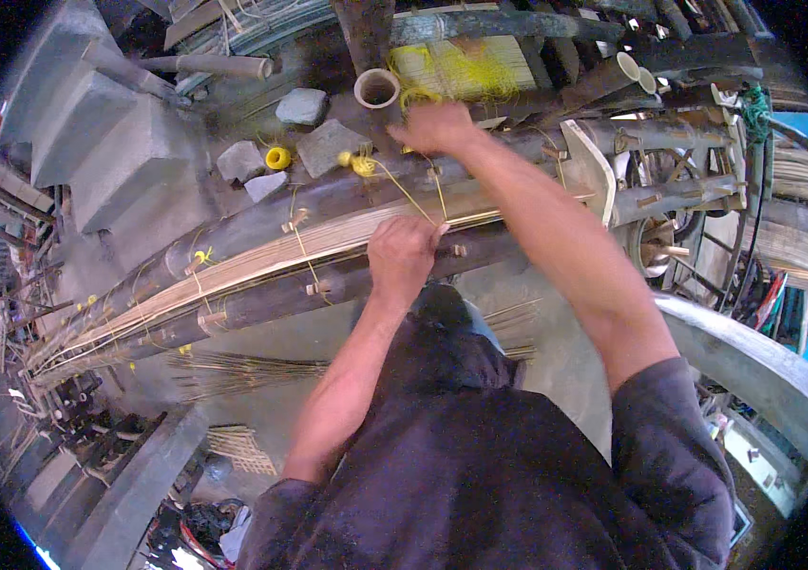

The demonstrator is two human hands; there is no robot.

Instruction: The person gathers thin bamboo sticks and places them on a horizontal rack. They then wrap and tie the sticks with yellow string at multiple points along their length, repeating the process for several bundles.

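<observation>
My left hand (404, 255) is closed over the bundle of long pale split strips (299, 245), thumb and fingers pressed together on a thin yellow cord (410, 198). That cord runs from the strips up to a small yellow hank (359, 163) on the far side. My right hand (434, 128) reaches past the far dark pole (242, 226), fingers bent downward beside a pale round tube end. Its fingertips are smeared and partly hidden, so what they hold is unclear. The strips lie lengthwise between the far pole and a near dark pole (266, 302), with cords tied across at intervals.
Grey stones (330, 147) and a yellow roll (277, 158) lie beyond the far pole. Concrete steps (114, 142) rise at left. Tangled yellow netting (461, 71) lies at the back. An upright pale board (591, 171) crosses the frame at right. Thin sticks (242, 370) lie on the floor.
</observation>
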